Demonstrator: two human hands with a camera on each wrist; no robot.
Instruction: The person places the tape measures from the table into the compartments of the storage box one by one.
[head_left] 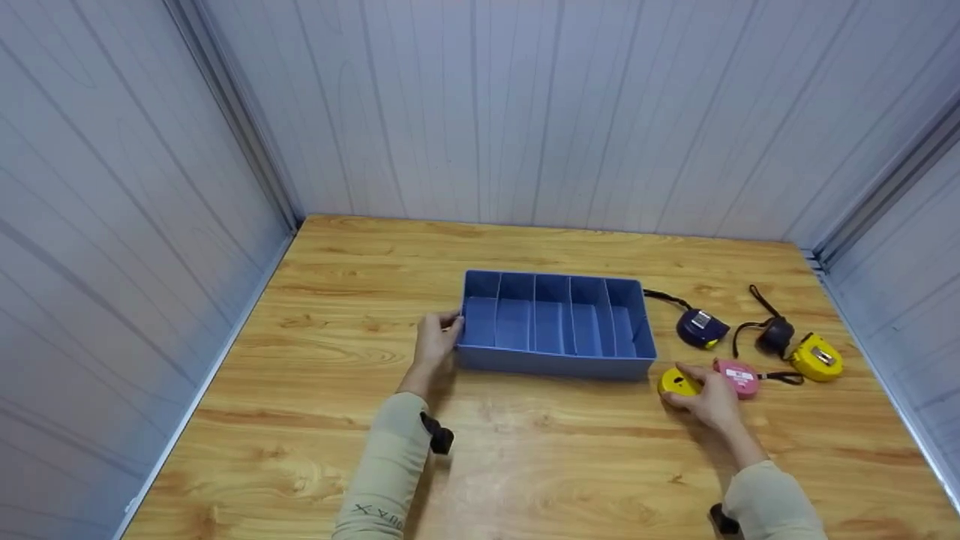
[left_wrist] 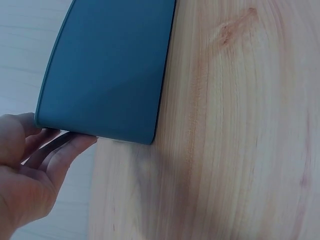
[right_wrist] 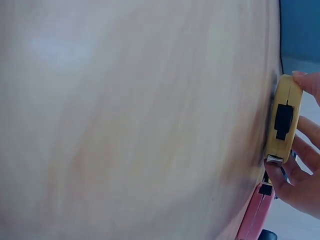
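A blue plastic box (head_left: 555, 364) with thin dividers stands on the wooden table, its compartments bare. My left hand (head_left: 433, 343) holds the box's left end; in the left wrist view its fingers (left_wrist: 65, 155) lie against the end wall, with the thumb by the rim. Off the box's front right corner, my right hand (head_left: 716, 405) grips a round yellow tape measure (head_left: 673, 381) between thumb and fingers. The right wrist view shows this tape measure (right_wrist: 284, 117) on edge, its black button and metal tip visible. A pink tape measure (head_left: 739, 379) lies just beside the right hand.
Farther right lie a dark blue tape measure (head_left: 701, 328) with a strap, a small black tape measure (head_left: 775, 334) with a cord loop, and another yellow tape measure (head_left: 817, 358). Pale panel walls (head_left: 510, 112) enclose the table (head_left: 300, 442) at the back and sides.
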